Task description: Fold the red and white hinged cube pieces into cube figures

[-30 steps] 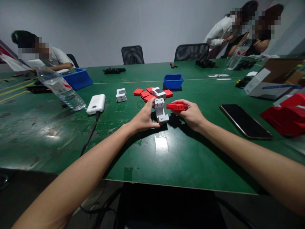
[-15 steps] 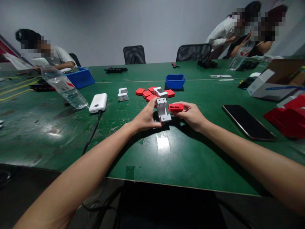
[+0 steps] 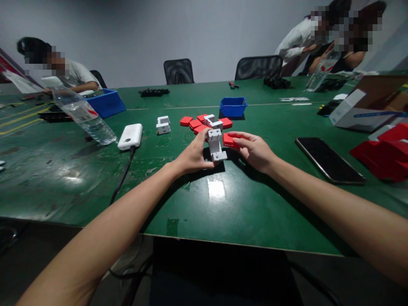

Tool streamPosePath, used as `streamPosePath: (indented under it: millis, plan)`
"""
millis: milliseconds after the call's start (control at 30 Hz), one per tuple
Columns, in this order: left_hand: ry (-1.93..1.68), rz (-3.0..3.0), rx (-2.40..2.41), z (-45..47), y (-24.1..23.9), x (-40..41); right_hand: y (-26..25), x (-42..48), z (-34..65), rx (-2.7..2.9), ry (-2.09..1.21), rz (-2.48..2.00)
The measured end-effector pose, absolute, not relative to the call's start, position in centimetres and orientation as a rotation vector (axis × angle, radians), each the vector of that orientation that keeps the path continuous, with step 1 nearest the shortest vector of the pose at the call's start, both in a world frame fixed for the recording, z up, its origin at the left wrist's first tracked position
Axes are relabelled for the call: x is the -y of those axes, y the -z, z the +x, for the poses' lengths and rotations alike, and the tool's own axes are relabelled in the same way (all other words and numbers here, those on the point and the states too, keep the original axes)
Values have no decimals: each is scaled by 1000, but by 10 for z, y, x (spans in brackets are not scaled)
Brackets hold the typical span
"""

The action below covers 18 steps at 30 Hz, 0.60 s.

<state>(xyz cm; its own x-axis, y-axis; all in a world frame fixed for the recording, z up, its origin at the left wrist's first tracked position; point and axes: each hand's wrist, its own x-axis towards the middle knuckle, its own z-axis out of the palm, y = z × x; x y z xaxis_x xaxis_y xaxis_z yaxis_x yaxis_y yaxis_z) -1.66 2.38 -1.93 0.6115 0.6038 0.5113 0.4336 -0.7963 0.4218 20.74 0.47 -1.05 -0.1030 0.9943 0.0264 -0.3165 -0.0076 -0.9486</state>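
Note:
Thumb and fingers of my left hand [image 3: 195, 154] are closed round a white C-shaped bracket [image 3: 215, 146], held with its open side toward the right. My right hand [image 3: 255, 151] pinches a small red block [image 3: 230, 139] just right of that bracket, with a narrow gap between the two. Several red blocks [image 3: 195, 124] lie in a loose cluster beyond my left hand. A second white bracket [image 3: 213, 120] rests among them, and a third white bracket [image 3: 163, 125] stands on its own to the left.
Left of my hands are a white power bank [image 3: 130, 136] with a black cable and a tilted water bottle [image 3: 83, 112]. A small blue bin [image 3: 233, 107] stands farther back. To the right lie a phone [image 3: 330, 160] and a red object [image 3: 382, 155]. Other people sit or lean around the green table [image 3: 255, 216].
My right hand has turned the red block, so its slotted face no longer shows and the fingers cover more of it. My left hand still holds the bracket.

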Motion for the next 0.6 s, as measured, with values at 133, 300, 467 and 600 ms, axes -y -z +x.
streamPosePath:
  millis: [133, 300, 467, 600]
  plan:
    - [-954, 2576, -851, -17, 21, -25, 14, -3, 207, 1062, -1389, -933]
    - [-974, 2588, -845, -17, 21, -24, 14, -2, 207, 1080, -1401, -909]
    - [-971, 2577, -845, -16, 20, -24, 14, -2, 208, 1051, -1424, -914]
    - [-964, 2576, -847, -16, 20, -24, 13, -1, 209, 1064, -1442, -971]
